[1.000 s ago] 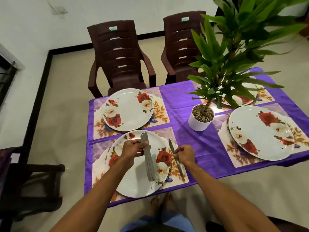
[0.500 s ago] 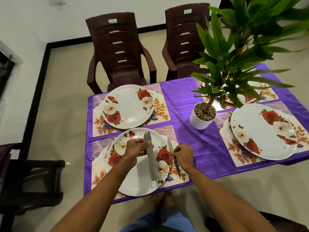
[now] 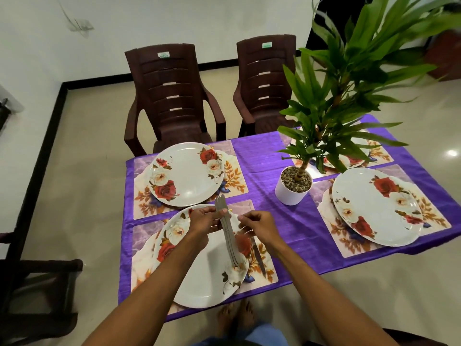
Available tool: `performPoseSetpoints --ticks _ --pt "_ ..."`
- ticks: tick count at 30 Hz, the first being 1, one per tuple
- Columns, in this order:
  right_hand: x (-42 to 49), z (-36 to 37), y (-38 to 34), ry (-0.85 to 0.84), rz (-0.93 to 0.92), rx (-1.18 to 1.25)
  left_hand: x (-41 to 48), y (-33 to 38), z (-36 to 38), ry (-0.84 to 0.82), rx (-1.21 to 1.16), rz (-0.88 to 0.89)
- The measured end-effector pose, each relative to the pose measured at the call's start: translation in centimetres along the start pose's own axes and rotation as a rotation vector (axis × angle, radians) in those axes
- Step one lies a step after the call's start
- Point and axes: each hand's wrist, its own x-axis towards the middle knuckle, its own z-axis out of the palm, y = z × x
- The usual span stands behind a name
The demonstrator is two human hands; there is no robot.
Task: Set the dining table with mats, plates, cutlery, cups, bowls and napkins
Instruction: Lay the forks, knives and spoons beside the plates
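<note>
A purple cloth (image 3: 262, 156) covers the table, which carries floral mats with white rose-patterned plates on them. Above the near plate (image 3: 207, 278), my left hand (image 3: 203, 221) grips a bundle of table knives (image 3: 228, 236), blades pointing away from me. One knife (image 3: 259, 258) lies on the near mat (image 3: 142, 243), just right of that plate. My right hand (image 3: 259, 224) hovers above this knife's blade end, close to the bundle, fingers loosely curled and holding nothing. Other plates sit at the far left (image 3: 187, 173) and at the right (image 3: 374, 206).
A white pot (image 3: 291, 191) with a tall leafy plant stands mid-table, and its leaves partly hide a further plate (image 3: 359, 159). Two brown plastic chairs (image 3: 172, 96) (image 3: 264, 78) stand at the far side. A dark chair (image 3: 37, 283) is at my left.
My right hand has let go of the single knife on the mat and risen toward the bundle. The left hand has kept its hold on the knives and moved slightly away from me.
</note>
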Motion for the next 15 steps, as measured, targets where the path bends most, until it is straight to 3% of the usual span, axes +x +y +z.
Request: performPoseSetpoints --ticks 4,15 --pt "-0.5 1.1 -2.3 -0.134 0.005 0.020 0.4 1.2 0.6 0.044 -0.047 0.008" --pt "6.2 -1.0 -5.4 -0.109 0.081 0.082 4.4 3.9 2.9 0.151 -0.126 0.020"
